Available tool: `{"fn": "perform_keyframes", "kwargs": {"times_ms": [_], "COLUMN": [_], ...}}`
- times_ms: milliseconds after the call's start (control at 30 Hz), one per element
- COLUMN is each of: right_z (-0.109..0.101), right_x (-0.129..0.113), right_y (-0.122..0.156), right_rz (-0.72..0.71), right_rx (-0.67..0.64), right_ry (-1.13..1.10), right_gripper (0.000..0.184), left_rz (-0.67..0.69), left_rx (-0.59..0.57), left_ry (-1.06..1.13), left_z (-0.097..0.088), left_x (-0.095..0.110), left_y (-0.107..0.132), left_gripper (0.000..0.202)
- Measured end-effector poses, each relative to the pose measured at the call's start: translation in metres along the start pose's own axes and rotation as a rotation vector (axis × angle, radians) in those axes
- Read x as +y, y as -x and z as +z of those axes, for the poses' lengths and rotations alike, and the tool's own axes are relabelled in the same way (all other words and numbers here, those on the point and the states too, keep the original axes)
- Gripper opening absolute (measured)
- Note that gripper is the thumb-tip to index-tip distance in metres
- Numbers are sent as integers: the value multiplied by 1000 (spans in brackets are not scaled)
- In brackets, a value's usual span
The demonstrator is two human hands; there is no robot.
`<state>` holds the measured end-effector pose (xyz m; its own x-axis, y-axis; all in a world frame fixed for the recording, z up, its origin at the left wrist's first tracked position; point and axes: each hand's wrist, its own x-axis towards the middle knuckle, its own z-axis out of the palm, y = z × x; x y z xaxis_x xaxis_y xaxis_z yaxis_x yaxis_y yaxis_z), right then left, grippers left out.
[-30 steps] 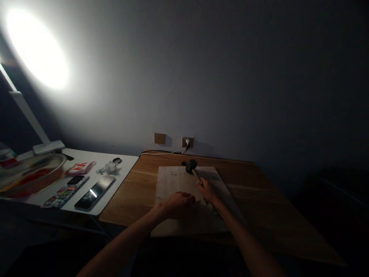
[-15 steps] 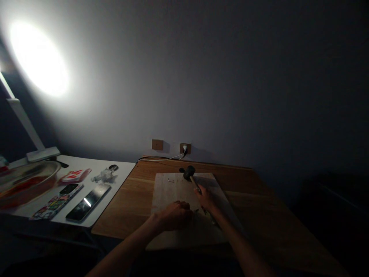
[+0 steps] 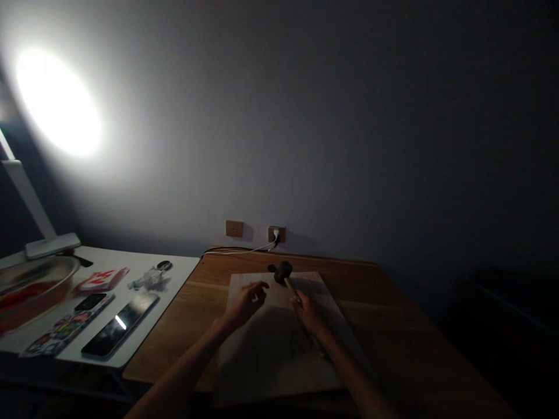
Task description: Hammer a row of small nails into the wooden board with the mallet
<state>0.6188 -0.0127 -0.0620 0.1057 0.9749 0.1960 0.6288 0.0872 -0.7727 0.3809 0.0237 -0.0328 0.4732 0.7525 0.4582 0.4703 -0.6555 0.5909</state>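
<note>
The right grip (image 3: 311, 314) holds the hammer (image 3: 283, 272) by its handle, the head just beyond it over the board (image 3: 271, 355). Beside it, the left grip (image 3: 248, 301) curls loosely, possible contents unclear. Hammer already taken up; work done or left doesn't show.

A: First entry?
B: Left arm (image 3: 187, 366), one, bare at the forearm; runs from near left to far right.
A: Its end?
B: Left wrist (image 3: 222, 326), roughly in line with the forearm. Left hand (image 3: 244, 304), fingers (image 3: 255, 287) bowed, a gap showing inside the curve.
A: Second entry?
B: Right arm (image 3: 356, 375), one, bare at the forearm; runs from near right to far left.
A: Its end?
B: Right wrist (image 3: 325, 334), fairly straight. Right hand (image 3: 309, 314), curled in a grip.
A: Spacing?
B: Hands near each other, apart; left fingertips slightly farther out.
</note>
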Motion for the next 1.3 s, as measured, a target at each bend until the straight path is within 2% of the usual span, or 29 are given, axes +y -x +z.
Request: {"fn": "perform_keyframes", "kwargs": {"times_ms": [67, 167, 367, 533, 767, 1033, 1200, 1300], "right_z": [0, -1, 3, 2, -3, -7, -8, -8], "right_x": [0, 0, 4, 4, -3, -11, -13, -18], "right_y": [0, 0, -2, -2, 1, 4, 5, 6], "right_rz": [-6, -12, -14, 7, 24, 32, 40, 13], "right_rx": [0, 2, 19, 16, -1, -24, -41, -66], "right_ry": [-1, -2, -8, -1, 1, 63, 125, 154], "right_gripper": [43, 41, 40, 37, 35, 32, 30, 28], "left_rz": [-102, -193, -300, -354, -313, -240, -342, -357], "left_rx": [135, 206, 119, 97, 79, 50, 60, 63], "left_ry": [14, 0, -138, -205, -313, -220, -165, -129], "left_z": [-4, -3, 14, 17, 17, 18, 19, 19], "left_x": [-16, -30, -36, -40, -38, -39, -38, -37], "left_y": [-14, -29, -34, -31, -28, -33, -33, -31], "left_gripper": [22, 18, 22, 23, 23, 21, 30, 39]}}
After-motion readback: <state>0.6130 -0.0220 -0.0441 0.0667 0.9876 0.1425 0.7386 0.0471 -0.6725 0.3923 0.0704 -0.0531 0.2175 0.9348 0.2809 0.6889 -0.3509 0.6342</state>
